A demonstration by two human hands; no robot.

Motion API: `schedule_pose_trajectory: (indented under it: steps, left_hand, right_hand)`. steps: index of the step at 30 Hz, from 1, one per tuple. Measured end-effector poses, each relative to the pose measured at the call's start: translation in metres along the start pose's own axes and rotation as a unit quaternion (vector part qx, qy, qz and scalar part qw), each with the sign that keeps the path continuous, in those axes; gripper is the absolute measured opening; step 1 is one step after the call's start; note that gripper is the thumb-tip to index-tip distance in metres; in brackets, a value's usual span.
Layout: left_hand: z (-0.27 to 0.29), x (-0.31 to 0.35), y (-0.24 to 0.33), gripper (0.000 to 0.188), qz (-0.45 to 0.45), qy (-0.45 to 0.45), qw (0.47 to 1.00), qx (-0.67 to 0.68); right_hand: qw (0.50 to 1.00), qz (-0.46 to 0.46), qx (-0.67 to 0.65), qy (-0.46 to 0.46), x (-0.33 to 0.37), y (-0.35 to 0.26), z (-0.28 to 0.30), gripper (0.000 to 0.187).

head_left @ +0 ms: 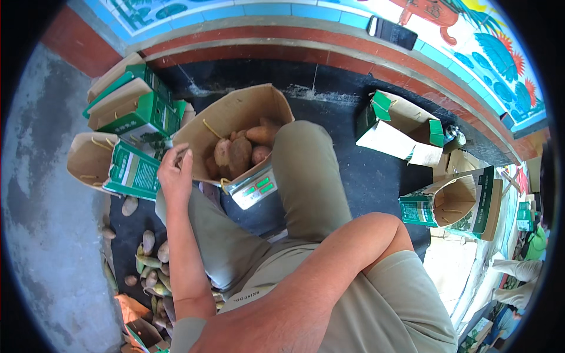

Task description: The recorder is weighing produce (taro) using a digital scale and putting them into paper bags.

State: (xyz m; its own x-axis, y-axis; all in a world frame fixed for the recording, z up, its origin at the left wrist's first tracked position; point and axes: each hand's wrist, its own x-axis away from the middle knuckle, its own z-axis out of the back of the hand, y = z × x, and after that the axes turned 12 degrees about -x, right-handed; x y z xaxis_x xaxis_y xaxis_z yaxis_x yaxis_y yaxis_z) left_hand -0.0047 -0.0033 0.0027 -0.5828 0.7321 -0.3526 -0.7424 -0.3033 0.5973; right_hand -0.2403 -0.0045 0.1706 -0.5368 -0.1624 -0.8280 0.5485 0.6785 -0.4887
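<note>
My left hand [175, 170] is at the left rim of an open cardboard box [259, 103], its thumb and bent fingers closed on the edge. Inside lie several reddish-brown sweet potatoes [240, 154], and a yellow cord handle hangs over the inner wall. The box stands on a digital scale [253, 187] with green lit displays, between my knees. My right forearm [282, 294] crosses my body toward the lower left. The right hand itself is beyond the lower edge of the picture.
Green cardboard boxes [132, 170] stand at the left. More open boxes [400, 126] are at the right, one [450, 203] nearer me. Loose tubers [152, 259] lie on the black sheet at lower left. A phone [393, 32] rests on the wall ledge. Another person's legs [518, 279] show far right.
</note>
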Motion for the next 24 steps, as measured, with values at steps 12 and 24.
schedule_pose_trajectory:
  steps: [12, 24]
  left_hand:
    - [0.005, 0.002, -0.006, 0.019, 0.012, 0.008, 0.999, 0.029]
    - [0.030, 0.016, -0.010, 0.019, 0.058, 0.018, 0.997, 0.042]
  right_hand:
    - [0.982, -0.080, 0.150, 0.078, 0.031, 0.002, 0.016, 0.005]
    - [0.939, -0.227, 0.179, 0.184, 0.083, -0.004, 0.056, 0.008]
